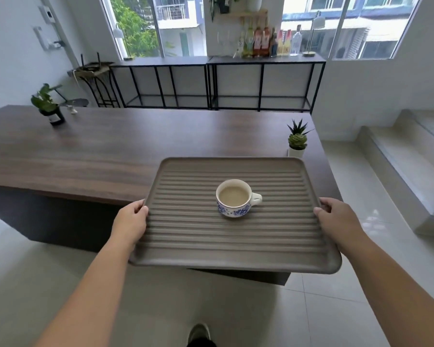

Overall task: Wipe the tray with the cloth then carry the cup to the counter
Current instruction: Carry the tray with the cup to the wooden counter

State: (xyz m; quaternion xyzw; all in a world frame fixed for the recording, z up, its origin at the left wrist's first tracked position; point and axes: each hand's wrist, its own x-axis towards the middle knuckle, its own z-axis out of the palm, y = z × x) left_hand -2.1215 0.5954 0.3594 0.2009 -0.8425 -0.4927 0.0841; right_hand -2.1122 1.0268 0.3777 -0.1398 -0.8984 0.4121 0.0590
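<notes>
A grey ribbed tray (206, 249) is held in the air, its far half over the near right end of the dark wooden counter (110, 151). My left hand (132, 220) grips the tray's left edge and my right hand (336, 217) grips its right edge, thumbs on top. A white cup with blue flower pattern (234, 200), filled with a pale brown drink, stands upright near the tray's middle, handle pointing right. No cloth is in view.
A small succulent in a white pot (297, 142) stands on the counter just beyond the tray's far right corner. A leafy plant in a dark pot (49, 106) sits at the counter's far left. Black shelving with bottles (261, 43) lines the window wall. Steps (398, 151) rise on the right.
</notes>
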